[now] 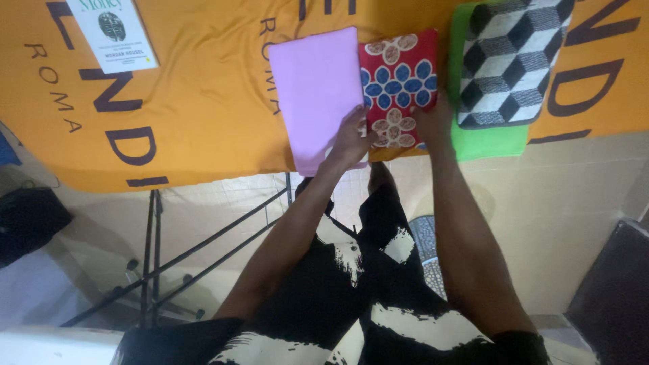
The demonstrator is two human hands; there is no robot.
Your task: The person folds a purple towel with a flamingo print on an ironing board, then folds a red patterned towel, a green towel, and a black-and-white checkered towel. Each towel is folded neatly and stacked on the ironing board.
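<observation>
Pressing the red floral cloth [397,88], your left hand [351,138] lies flat at its near-left corner, right hand [433,122] open at its near-right edge, gripping nothing; its long axis runs away from you, lilac cloth [318,94] just left.

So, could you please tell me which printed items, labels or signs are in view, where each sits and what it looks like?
Book: far left on the table, upright rectangle, white cover with a dark round picture and dark print.
Orange tablecloth: covers the table, with large dark lettering across it.
No packages, signs or screens show; the folded cloths by the hands carry patterns only.
</observation>
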